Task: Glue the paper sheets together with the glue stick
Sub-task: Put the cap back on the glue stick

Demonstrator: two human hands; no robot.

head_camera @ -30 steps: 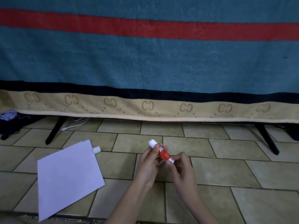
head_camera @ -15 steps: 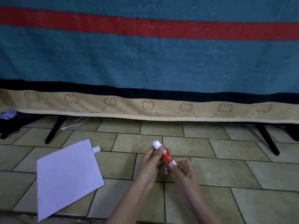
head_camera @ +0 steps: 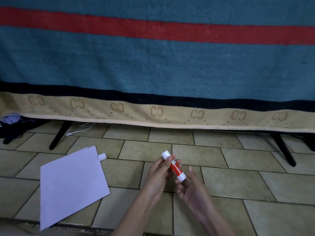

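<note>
Compared with the frame half a second earlier, the right hand [head_camera: 192, 191] has released the base of the glue stick [head_camera: 174, 166]; its fingers were curled against the white base end, and they now lie slightly apart from it, loosely extended. The left hand [head_camera: 157, 174] retains its grip, and the stick has kept roughly the same tilt.

The glue stick is held above the tiled floor [head_camera: 230, 184], just right of frame centre, at 3 o'clock from the paper sheets [head_camera: 71, 184]. Its long axis runs diagonally: the white exposed tip points toward 11 o'clock, and the white base end points toward 5 o'clock. The red label faces the camera.

Left hand: thumb and fingertips pinch the upper red section of the barrel, just below the tip. Right hand: fingers relaxed and partly spread, palm up below the base end; whether a fingertip touches the base cannot be determined.

The paper sheets lie flat on the floor at 9 o'clock from the hands. A white cap [head_camera: 102, 156] rests on the floor touching the sheets' far corner. A striped blanket [head_camera: 153, 65] hangs behind.
</note>
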